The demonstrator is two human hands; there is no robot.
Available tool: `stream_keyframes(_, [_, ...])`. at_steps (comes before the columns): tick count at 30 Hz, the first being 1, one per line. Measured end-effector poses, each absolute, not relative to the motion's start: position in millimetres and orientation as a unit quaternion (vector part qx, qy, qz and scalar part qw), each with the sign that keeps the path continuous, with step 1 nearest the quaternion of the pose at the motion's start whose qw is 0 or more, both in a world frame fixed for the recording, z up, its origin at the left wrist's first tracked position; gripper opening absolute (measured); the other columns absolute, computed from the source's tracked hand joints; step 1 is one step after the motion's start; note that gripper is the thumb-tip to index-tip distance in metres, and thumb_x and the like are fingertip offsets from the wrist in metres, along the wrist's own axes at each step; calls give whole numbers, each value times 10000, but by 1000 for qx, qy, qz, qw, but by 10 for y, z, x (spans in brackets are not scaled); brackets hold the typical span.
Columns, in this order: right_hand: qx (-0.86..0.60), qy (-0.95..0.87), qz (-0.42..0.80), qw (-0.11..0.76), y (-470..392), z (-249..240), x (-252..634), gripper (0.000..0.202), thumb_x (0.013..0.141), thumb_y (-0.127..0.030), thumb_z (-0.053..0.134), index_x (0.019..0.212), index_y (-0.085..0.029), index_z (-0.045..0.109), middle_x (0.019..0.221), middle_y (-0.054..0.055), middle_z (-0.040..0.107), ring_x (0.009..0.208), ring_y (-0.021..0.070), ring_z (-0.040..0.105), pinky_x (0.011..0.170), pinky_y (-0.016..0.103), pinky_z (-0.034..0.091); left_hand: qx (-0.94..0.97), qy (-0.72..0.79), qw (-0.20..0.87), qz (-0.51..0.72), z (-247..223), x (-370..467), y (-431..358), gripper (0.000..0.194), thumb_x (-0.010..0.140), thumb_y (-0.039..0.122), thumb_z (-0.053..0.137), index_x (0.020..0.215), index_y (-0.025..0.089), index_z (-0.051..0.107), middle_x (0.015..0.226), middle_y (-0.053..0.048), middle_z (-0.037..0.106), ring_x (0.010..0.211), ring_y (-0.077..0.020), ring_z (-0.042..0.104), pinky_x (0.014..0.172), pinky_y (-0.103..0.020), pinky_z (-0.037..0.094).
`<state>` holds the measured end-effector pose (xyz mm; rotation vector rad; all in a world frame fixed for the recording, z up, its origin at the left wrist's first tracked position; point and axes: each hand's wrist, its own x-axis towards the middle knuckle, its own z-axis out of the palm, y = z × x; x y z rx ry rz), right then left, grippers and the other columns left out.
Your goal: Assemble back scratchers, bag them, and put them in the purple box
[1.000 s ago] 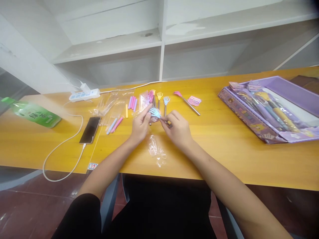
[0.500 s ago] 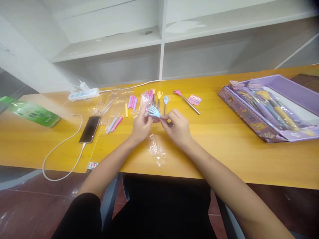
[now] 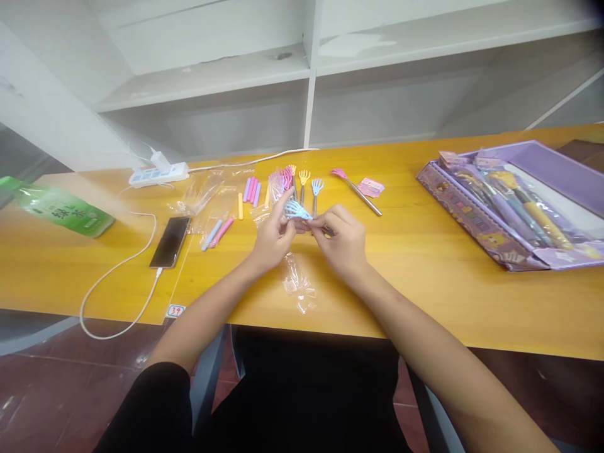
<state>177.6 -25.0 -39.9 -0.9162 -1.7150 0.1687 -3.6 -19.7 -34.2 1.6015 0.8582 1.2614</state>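
Observation:
Between my hands is a light-blue hand-shaped scratcher head (image 3: 297, 211). My right hand (image 3: 340, 241) pinches it near its base, at the metal rod, which is mostly hidden by the fingers. My left hand (image 3: 274, 236) is closed around the blue head's other side and its clear wrapping. Just beyond them lie a pink scratcher (image 3: 286, 178), a yellow one (image 3: 304, 178) and another blue one (image 3: 318, 186). A pink scratcher with a metal rod (image 3: 363, 195) lies to the right, beside a pink card (image 3: 370, 187). A clear wrapper (image 3: 298, 283) lies nearer me.
Left on the table (image 3: 406, 302) are coloured tubes (image 3: 221, 233), clear bags (image 3: 202, 192), a phone (image 3: 170, 242) on a white cable, a power strip (image 3: 159, 175) and a green bottle (image 3: 66, 211). A purple box (image 3: 481, 223) holding wrapped scratchers stands right.
The blue head between my hands has tilted, and its fingers point more to the left. My right hand has shifted slightly and covers more of the rod.

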Motion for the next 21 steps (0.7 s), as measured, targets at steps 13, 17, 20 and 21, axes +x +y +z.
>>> stream_keyframes(13, [-405, -753, 212, 474, -260, -390, 1759, 271, 945, -299, 757, 1167, -242, 613, 1021, 47, 703, 743, 175, 674, 664, 337, 563, 619, 347, 411, 572, -282, -55, -189, 298, 1051, 272, 538, 1283, 270, 725, 1393, -82, 720, 1197, -243, 742, 1052, -450, 615])
stream_keyframes(17, [-393, -750, 305, 436, -246, -374, 1791, 222, 1000, -340, 676, 1169, -241, 572, 944, 28, 718, 738, 176, 676, 645, 323, 532, 567, 349, 410, 623, -222, -188, -48, 246, 1052, 295, 544, 1248, 269, 691, 1367, -92, 722, 1122, -226, 771, 1012, -440, 635])
stream_keyframes(20, [-387, -731, 325, 459, -247, -373, 1785, 158, 1022, -366, 654, 1094, -240, 590, 962, 36, 731, 767, 178, 682, 647, 316, 516, 555, 365, 409, 626, -188, -260, 16, 238, 1046, 305, 552, 1240, 266, 685, 1304, -96, 748, 1099, -228, 779, 993, -438, 645])
stream_keyframes(21, [-388, -726, 320, 469, -249, -372, 1780, 152, 1020, -368, 662, 1070, -240, 598, 966, 37, 731, 760, 175, 675, 645, 315, 511, 555, 366, 412, 623, -184, -262, 15, 239, 1045, 313, 557, 1241, 262, 685, 1285, -96, 756, 1090, -228, 781, 987, -439, 648])
